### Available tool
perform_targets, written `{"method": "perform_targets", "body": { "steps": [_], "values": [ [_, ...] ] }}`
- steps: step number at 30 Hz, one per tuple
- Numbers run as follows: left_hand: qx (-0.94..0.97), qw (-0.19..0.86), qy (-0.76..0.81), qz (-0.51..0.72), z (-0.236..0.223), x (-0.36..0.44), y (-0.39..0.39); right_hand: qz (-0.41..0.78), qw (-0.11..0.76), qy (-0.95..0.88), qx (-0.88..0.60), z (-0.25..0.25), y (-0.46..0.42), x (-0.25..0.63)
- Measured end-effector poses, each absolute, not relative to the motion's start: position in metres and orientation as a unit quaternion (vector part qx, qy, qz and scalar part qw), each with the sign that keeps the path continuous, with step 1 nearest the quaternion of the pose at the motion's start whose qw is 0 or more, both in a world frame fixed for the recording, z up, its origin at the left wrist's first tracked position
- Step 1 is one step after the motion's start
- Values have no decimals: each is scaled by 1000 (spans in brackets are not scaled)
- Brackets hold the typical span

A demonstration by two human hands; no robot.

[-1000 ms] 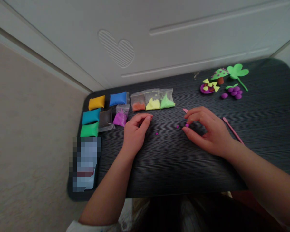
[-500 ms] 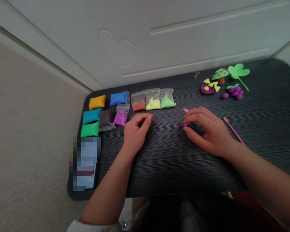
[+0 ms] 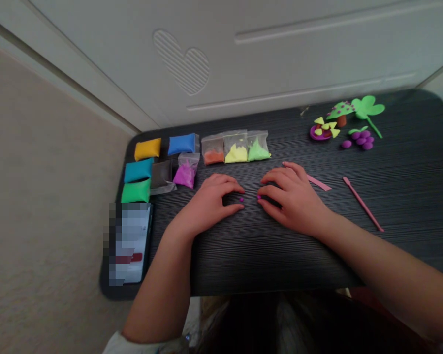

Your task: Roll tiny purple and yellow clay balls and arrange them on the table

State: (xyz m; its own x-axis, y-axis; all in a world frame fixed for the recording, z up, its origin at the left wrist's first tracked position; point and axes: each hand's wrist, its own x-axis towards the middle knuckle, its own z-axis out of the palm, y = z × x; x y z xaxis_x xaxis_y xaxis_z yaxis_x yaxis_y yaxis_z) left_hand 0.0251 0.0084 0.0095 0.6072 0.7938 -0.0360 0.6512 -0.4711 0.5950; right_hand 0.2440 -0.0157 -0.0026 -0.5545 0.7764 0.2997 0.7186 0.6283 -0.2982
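My left hand point(image 3: 214, 202) rests on the dark table with thumb and forefinger apart, around a tiny purple clay ball point(image 3: 241, 199) that lies between the tips without being pinched. Facing it, my right hand point(image 3: 290, 199) has another small purple clay piece point(image 3: 259, 197) between its thumb and fingertip. Partly under the right hand lies a flat pink clay tool point(image 3: 319, 182). A thin pink modelling stick point(image 3: 362, 203) is further right.
Bags of coloured clay, including a purple one point(image 3: 185, 174) and a yellow one point(image 3: 237, 152), stand left and behind. A phone point(image 3: 136, 243) lies front left. Back right are clay models: a mushroom point(image 3: 340, 112), a green flower point(image 3: 367, 107), grapes point(image 3: 362, 138) and a purple dish point(image 3: 319, 135).
My left hand has opened and come down around the purple ball. My right hand has moved left towards it with a purple piece, uncovering more of the flat pink tool.
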Motion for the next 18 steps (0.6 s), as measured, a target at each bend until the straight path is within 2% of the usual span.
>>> {"method": "perform_targets", "body": {
  "steps": [7,18],
  "values": [
    [859,262,422,124,10,29,7,64,170,-885,-428,-6,-14,238],
    [793,336,471,192,11,36,3,76,178,-884,-426,-6,-14,245]
  ]
}}
